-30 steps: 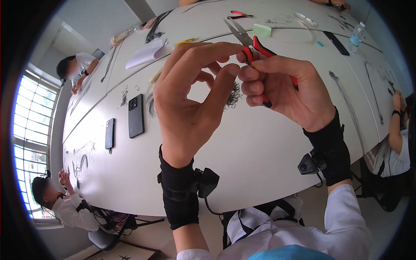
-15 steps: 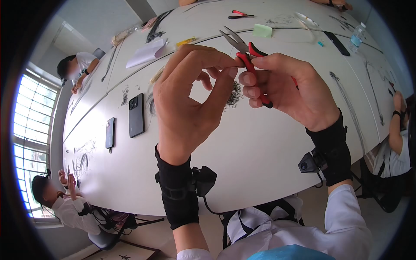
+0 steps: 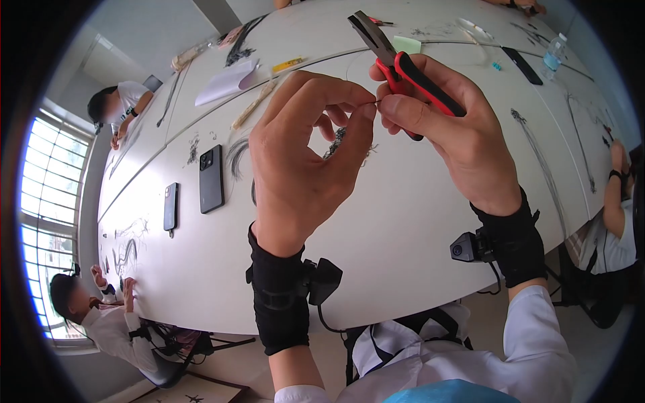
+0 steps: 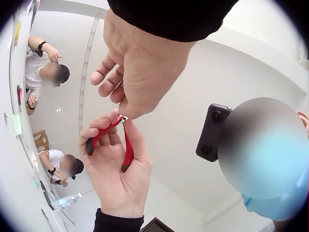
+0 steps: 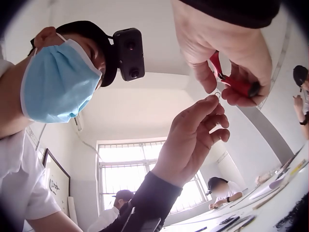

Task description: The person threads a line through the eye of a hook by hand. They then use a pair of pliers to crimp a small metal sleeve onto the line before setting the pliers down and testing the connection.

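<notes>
Red-and-black handled pliers (image 3: 430, 87) lie in the right hand (image 3: 463, 134), its fingers curled round the handles, the grey jaws pointing up and to the left. The left hand (image 3: 302, 161) pinches a thin dark wire between thumb and forefinger, close to the right thumb tip. In the right wrist view a small wire loop (image 5: 217, 94) stands out at the left hand's (image 5: 186, 140) fingertips. Whether the right thumb also grips the wire, I cannot tell. Below the hands, a pile of small dark wire pieces (image 3: 336, 142) is partly hidden by the left hand.
Two phones (image 3: 211, 180) (image 3: 171, 207) lie left of the left hand. Further back are white paper (image 3: 227, 83), a yellow tool (image 3: 287, 64) and a green note (image 3: 407, 45). A bottle (image 3: 553, 58) stands at the right back. Other people sit around the table (image 3: 403, 255).
The pliers have turned and risen in the right hand, their jaws now higher. The right thumb has come down beside the left fingertips. The left hand has shifted slightly right.
</notes>
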{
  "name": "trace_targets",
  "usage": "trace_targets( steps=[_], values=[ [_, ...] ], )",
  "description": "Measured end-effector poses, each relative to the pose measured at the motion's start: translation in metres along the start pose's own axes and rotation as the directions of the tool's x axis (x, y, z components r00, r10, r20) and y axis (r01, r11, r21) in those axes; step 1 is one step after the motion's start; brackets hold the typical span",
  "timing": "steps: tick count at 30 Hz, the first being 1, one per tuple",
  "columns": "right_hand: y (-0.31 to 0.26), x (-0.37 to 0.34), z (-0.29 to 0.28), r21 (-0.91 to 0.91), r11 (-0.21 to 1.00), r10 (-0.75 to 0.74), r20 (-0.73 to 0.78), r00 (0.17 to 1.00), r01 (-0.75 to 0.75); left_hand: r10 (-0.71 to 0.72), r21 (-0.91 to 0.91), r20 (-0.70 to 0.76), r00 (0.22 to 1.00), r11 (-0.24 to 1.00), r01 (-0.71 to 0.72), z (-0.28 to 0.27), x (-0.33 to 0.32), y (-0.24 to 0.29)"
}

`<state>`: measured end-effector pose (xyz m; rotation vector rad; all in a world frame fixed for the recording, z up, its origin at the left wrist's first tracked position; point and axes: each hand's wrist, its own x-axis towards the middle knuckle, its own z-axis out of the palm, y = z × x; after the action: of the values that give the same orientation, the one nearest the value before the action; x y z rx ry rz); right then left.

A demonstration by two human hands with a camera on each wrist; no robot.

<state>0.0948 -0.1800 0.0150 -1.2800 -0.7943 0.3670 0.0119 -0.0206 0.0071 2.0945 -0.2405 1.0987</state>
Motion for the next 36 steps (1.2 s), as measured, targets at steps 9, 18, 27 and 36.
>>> trace_targets(
  steps=[9, 18, 27, 36],
  values=[
    [0.001, 0.000, 0.001, 0.010, 0.999, -0.042, -0.014, 0.999, 0.042, 0.035, -0.015, -0.018, 0.999, 0.999, -0.035, 0.000, 0.001, 0.000],
    [0.001, -0.001, 0.001, -0.005, 1.000, -0.029, -0.005, 1.000, 0.029, 0.124, 0.084, -0.033, 0.992, 0.989, -0.121, -0.001, 0.000, -0.004],
    [-0.001, -0.003, 0.001, -0.014, 1.000, -0.008, -0.023, 1.000, 0.008, 0.243, 0.218, -0.040, 0.969, 0.949, -0.229, -0.001, 0.000, -0.007],
    [-0.001, -0.003, 0.000, 0.048, 0.998, 0.032, 0.009, 0.999, -0.033, 0.283, 0.237, -0.031, 0.959, 0.934, -0.268, 0.000, 0.000, -0.005]
  ],
)
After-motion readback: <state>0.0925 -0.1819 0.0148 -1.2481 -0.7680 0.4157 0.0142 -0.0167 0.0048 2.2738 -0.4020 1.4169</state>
